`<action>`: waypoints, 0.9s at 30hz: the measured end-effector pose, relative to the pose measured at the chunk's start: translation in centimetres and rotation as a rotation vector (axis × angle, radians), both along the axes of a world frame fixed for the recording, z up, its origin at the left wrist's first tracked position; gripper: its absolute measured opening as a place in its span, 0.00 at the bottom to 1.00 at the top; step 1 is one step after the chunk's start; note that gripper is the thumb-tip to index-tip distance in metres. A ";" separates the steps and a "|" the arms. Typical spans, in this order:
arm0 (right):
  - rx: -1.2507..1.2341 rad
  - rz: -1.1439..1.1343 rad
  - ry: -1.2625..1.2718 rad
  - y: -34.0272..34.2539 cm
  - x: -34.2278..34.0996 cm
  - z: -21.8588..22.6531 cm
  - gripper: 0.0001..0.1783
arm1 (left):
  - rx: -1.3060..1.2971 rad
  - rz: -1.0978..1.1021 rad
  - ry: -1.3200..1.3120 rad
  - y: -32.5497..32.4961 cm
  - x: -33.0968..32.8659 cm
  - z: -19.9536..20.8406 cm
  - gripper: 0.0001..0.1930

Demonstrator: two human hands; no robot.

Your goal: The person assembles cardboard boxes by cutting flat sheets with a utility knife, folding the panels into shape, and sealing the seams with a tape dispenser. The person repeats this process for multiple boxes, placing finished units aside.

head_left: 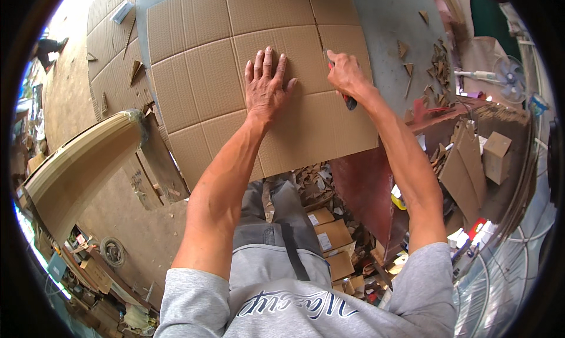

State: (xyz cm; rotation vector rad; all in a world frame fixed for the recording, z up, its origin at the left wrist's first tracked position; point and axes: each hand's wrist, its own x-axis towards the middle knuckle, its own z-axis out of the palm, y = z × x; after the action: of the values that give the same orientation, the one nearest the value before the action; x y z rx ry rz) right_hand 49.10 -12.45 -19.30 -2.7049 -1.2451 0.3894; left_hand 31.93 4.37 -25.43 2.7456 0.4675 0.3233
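A large brown cardboard sheet [194, 88], marked by crossing creases, lies flat on a grey-blue table. My left hand [269, 88] rests palm down near its middle, fingers spread and holding nothing. To the right, my right hand [348, 76] is closed around a utility knife [351, 103] with a red and black handle; most of the handle is hidden in the fist. Its tip is at the lower end of a dark slit [318, 32] that runs from the sheet's far part toward me. The blade itself is too small to make out.
Cardboard scraps [438, 64] lie on the table's right side. Another cardboard sheet [112, 49] is at the far left, near a stack of long curved boards [88, 161]. A small fan [509, 79] stands at right. Boxes [332, 235] and scraps fill the floor beside my legs.
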 end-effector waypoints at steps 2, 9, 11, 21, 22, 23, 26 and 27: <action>-0.006 -0.183 0.165 -1.1 -1.4 0.2 0.23 | 0.007 0.005 0.002 -0.1 0.0 0.0 0.34; -0.023 -0.153 0.084 -2.2 -3.4 1.5 0.25 | 0.027 0.002 0.033 -0.2 -0.1 0.3 0.35; -0.013 -0.224 0.247 -2.0 -3.0 1.6 0.24 | 0.055 0.002 0.012 -0.3 -0.1 0.2 0.35; 0.004 -0.109 0.046 -3.7 -5.6 1.6 0.23 | 0.096 0.002 0.014 -0.5 -0.2 -0.4 0.35; -0.010 -0.138 0.098 -4.2 -6.1 1.7 0.23 | 0.094 0.007 0.034 -0.6 -0.2 -0.4 0.34; -0.028 -0.166 0.149 -4.8 -6.6 1.8 0.24 | 0.096 0.008 0.003 -0.6 -0.2 -0.4 0.35; -0.054 -0.223 0.279 -5.8 -7.2 2.0 0.26 | 0.101 0.018 -0.007 -0.7 -0.3 -0.3 0.35; -0.047 -0.211 0.284 -5.9 -7.1 2.0 0.26 | 0.107 0.020 -0.007 -0.7 -0.3 -0.3 0.35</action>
State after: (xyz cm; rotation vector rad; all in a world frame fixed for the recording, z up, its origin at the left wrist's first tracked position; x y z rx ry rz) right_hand 41.99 -18.36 -17.27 -2.6638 -0.8768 0.7506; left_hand 31.63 3.68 -25.75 2.8439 0.4896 0.3732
